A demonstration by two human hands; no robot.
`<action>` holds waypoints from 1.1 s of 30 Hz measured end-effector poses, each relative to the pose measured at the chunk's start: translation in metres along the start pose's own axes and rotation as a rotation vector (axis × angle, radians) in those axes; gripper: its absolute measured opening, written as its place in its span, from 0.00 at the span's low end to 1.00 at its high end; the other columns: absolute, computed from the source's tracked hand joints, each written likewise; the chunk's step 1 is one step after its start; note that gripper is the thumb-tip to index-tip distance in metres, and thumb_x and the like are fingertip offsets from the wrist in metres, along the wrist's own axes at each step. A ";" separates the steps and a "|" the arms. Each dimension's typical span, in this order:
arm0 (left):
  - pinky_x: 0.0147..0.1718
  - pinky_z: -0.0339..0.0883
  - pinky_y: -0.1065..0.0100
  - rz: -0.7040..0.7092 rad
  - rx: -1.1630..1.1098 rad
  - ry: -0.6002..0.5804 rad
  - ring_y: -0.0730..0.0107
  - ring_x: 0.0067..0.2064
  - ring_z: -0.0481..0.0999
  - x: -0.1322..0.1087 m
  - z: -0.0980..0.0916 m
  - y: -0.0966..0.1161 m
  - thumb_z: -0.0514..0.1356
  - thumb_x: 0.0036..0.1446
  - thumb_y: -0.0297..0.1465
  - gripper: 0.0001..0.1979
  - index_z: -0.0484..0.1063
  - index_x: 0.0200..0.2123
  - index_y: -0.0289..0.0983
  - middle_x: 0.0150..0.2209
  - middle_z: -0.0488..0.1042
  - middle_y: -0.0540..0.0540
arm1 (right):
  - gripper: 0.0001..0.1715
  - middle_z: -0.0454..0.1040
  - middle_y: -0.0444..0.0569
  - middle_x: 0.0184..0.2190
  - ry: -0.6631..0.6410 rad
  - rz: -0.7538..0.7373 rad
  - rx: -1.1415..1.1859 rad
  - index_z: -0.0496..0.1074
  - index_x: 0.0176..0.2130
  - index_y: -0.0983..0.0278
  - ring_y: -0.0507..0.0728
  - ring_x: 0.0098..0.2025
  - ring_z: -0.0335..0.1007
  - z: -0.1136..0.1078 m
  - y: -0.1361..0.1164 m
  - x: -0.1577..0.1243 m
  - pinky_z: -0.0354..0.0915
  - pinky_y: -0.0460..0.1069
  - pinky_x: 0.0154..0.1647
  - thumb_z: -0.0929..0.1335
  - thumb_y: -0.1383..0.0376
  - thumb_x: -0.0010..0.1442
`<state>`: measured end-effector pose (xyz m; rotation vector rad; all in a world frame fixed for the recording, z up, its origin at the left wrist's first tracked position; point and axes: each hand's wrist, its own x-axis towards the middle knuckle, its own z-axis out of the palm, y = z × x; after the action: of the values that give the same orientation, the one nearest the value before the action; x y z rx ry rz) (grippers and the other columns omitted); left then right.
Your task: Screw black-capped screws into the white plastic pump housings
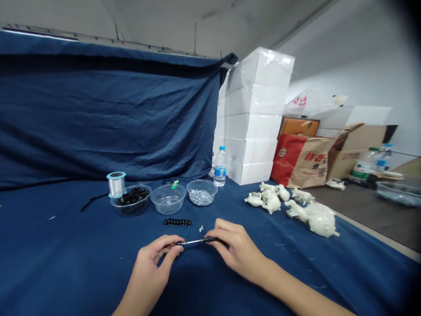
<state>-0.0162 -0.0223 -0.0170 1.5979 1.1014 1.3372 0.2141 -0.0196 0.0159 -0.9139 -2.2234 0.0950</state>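
In the head view, the left hand point(154, 260) is pinching a small black piece point(179, 243) between thumb and fingertips, and the right hand point(238, 248) is pinching the black handle of a slim screwdriver with a silver metal shaft point(194, 242). The screwdriver is pointing leftward, nearly level, and bridging the gap between the 2 hands over a table point(82, 259) covered in dark blue cloth; its tip is meeting the black piece, though the fingers are hiding the exact fit. Just beyond, small loose silver screws point(201, 228) are lying near a straight row of shiny black blocks point(177, 222). Farther back, 3 round transparent plastic bowls are standing side by side: the left bowl point(130, 212) is holding black parts point(133, 195), the middle bowl point(168, 205) is carrying a green tag point(175, 184) at its rim, and the right bowl point(215, 191) is holding silver screws point(200, 197). A spool of pale thread with light blue rims point(116, 184) is standing behind the left bowl. To the right, cream-white plastic animal figures point(271, 202) are lying in a cluster, and a blue-capped water bottle point(220, 169) is standing beside stacked white boxes point(253, 127).
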 end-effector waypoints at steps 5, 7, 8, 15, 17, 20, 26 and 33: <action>0.38 0.77 0.66 -0.047 -0.044 0.013 0.60 0.35 0.82 -0.001 0.003 -0.002 0.65 0.54 0.37 0.12 0.80 0.38 0.37 0.32 0.83 0.43 | 0.14 0.74 0.51 0.31 -0.061 -0.103 -0.198 0.75 0.46 0.66 0.57 0.31 0.65 -0.004 -0.001 -0.004 0.60 0.51 0.32 0.61 0.68 0.68; 0.38 0.77 0.66 -0.045 -0.047 0.011 0.60 0.34 0.82 -0.001 0.002 -0.002 0.65 0.54 0.37 0.11 0.80 0.37 0.36 0.31 0.82 0.43 | 0.15 0.74 0.52 0.31 -0.123 -0.024 -0.097 0.75 0.45 0.67 0.56 0.32 0.65 -0.004 -0.006 -0.004 0.58 0.51 0.33 0.61 0.67 0.67; 0.38 0.77 0.66 -0.041 -0.047 0.009 0.61 0.34 0.82 0.000 0.001 -0.003 0.65 0.54 0.37 0.11 0.80 0.37 0.37 0.32 0.82 0.43 | 0.14 0.73 0.51 0.31 -0.155 0.033 -0.016 0.76 0.44 0.67 0.56 0.32 0.65 -0.004 -0.008 -0.004 0.58 0.52 0.34 0.62 0.67 0.67; 0.40 0.77 0.67 0.026 0.015 -0.022 0.61 0.36 0.82 0.001 -0.007 -0.004 0.65 0.55 0.35 0.07 0.81 0.36 0.40 0.35 0.82 0.45 | 0.14 0.63 0.40 0.21 -0.300 0.373 0.378 0.77 0.32 0.66 0.49 0.24 0.56 0.000 -0.010 0.001 0.56 0.46 0.26 0.66 0.61 0.64; 0.41 0.76 0.67 0.080 0.089 -0.052 0.61 0.38 0.81 0.001 -0.009 -0.004 0.65 0.55 0.34 0.06 0.82 0.36 0.42 0.37 0.82 0.46 | 0.15 0.59 0.38 0.18 -0.381 0.456 0.471 0.79 0.34 0.67 0.48 0.20 0.51 -0.001 -0.008 0.002 0.51 0.44 0.19 0.66 0.59 0.63; 0.44 0.74 0.67 0.149 0.162 -0.084 0.60 0.40 0.80 0.002 -0.012 -0.006 0.64 0.56 0.34 0.06 0.82 0.35 0.43 0.38 0.82 0.46 | 0.16 0.58 0.38 0.17 -0.449 0.515 0.551 0.80 0.35 0.67 0.47 0.18 0.50 -0.003 -0.007 0.003 0.50 0.43 0.17 0.67 0.58 0.63; 0.39 0.76 0.71 0.110 0.106 -0.047 0.65 0.36 0.81 0.003 -0.010 -0.016 0.62 0.57 0.36 0.09 0.79 0.39 0.40 0.36 0.81 0.47 | 0.11 0.70 0.44 0.32 -0.175 0.432 0.418 0.71 0.39 0.65 0.51 0.33 0.67 -0.002 -0.008 0.003 0.63 0.45 0.35 0.72 0.66 0.55; 0.35 0.77 0.73 0.053 0.061 0.002 0.67 0.32 0.81 0.002 -0.005 -0.012 0.62 0.56 0.37 0.12 0.78 0.37 0.36 0.30 0.81 0.46 | 0.09 0.73 0.50 0.34 -0.081 0.164 0.222 0.74 0.38 0.65 0.56 0.36 0.66 0.000 -0.006 -0.002 0.58 0.51 0.41 0.66 0.63 0.64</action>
<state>-0.0230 -0.0162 -0.0262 1.6812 1.1179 1.3519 0.2117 -0.0251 0.0168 -0.9811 -2.1549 0.4524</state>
